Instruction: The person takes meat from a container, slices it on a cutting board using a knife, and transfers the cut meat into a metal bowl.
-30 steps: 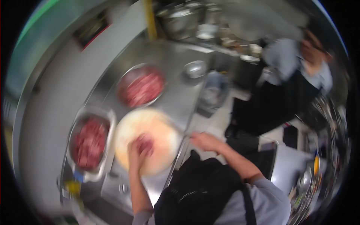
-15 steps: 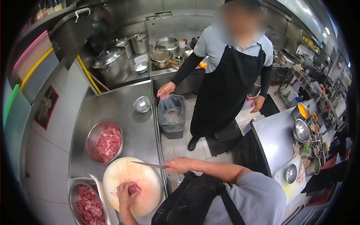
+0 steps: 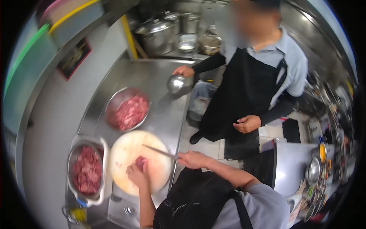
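In the head view my right hand (image 3: 190, 159) is closed round the handle of a long knife (image 3: 159, 151). Its blade reaches out over the round white cutting board (image 3: 126, 149). My left hand (image 3: 137, 175) rests on the board with its fingers closed on a small chunk of red meat (image 3: 141, 163), just below the blade. Beyond the board stands a metal bowl (image 3: 111, 110) of cut meat (image 3: 132, 112). To the left, a second metal bowl (image 3: 71, 168), full of meat pieces (image 3: 87, 171), sits in a white tub (image 3: 103, 192).
Across the steel counter (image 3: 152, 72), a co-worker in a black apron (image 3: 244, 91) grips a small metal bowl (image 3: 176, 84). A lined bin (image 3: 200, 105) stands beside the counter. Lidded pots (image 3: 156, 34) are at the back; a side counter (image 3: 291, 164) is at right.
The co-worker has stepped closer and taken hold of the small bowl, now tilted. My view has shifted. My hands still hold the knife and the meat.
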The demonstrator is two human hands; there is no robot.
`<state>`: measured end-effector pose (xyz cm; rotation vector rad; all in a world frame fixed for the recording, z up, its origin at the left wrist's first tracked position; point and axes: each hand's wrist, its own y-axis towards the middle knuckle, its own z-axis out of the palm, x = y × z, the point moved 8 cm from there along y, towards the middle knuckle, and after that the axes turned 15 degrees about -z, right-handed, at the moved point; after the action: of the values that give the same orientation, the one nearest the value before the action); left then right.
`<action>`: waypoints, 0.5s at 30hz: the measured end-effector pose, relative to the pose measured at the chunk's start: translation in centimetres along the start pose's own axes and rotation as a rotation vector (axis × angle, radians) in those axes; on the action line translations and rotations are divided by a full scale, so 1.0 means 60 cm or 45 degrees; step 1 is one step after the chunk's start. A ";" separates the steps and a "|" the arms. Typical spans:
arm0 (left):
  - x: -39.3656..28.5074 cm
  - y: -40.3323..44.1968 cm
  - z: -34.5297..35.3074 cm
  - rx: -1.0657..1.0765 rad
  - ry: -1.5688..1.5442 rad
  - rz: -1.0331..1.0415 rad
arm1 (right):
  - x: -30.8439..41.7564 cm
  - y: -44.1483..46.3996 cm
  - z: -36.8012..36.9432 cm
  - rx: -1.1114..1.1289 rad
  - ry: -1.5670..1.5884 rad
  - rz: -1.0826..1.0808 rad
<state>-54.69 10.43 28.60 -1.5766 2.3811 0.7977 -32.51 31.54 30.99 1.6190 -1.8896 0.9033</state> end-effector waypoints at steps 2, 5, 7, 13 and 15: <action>0.014 -0.013 0.006 0.250 0.098 -0.046 | 0.009 0.021 -0.009 -0.121 -0.033 -0.120; 0.008 -0.020 -0.043 0.303 -0.124 -0.029 | 0.026 0.042 -0.017 -0.171 -0.010 -0.226; 0.033 -0.011 -0.056 0.286 -0.165 -0.116 | 0.045 0.059 -0.016 -0.109 -0.015 -0.258; 0.043 -0.019 -0.065 0.346 -0.333 0.034 | 0.049 0.087 -0.007 0.013 0.005 -0.082; 0.058 -0.026 -0.073 0.349 -0.375 0.005 | 0.062 0.096 -0.009 0.011 -0.044 -0.115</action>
<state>-54.17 4.89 30.28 -1.2530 2.1734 0.6221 -38.83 29.97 33.10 1.7210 -1.8215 0.8519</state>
